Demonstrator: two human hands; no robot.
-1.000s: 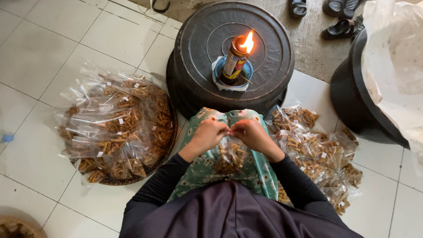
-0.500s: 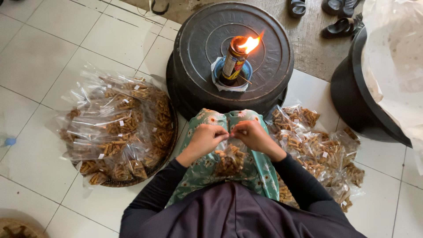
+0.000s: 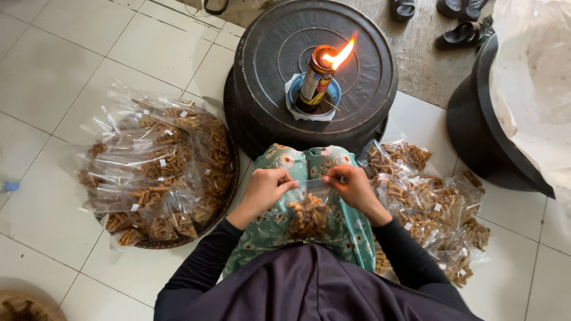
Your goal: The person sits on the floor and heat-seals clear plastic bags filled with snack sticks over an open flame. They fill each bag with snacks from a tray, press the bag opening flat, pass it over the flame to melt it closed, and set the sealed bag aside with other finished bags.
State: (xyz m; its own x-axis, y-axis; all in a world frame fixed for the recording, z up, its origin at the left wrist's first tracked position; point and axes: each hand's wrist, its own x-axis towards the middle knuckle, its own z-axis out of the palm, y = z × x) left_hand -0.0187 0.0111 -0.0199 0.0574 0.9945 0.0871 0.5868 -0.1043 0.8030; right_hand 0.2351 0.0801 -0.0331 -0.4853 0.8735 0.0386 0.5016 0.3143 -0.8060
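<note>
Fingers of both your hands are pinched on the top edge of a small clear bag of snack sticks (image 3: 308,214), which rests on your lap over the green floral cloth (image 3: 309,163). Your left hand (image 3: 266,189) grips the bag's left corner, and your right hand (image 3: 352,185) grips the right corner, so the mouth is stretched flat between them. Just beyond your knees sits an upturned black tub (image 3: 315,71), and on it a can lamp (image 3: 316,80) burns with an orange flame leaning right, standing in a small blue dish (image 3: 294,98). To your left, a round woven tray (image 3: 223,202) on the tiled floor (image 3: 53,71) is heaped with filled bags (image 3: 157,172). To your right, more filled bags (image 3: 428,208) lie on the floor, touching your knee. Farther right stands a big black bin lined with plastic (image 3: 511,95).
</note>
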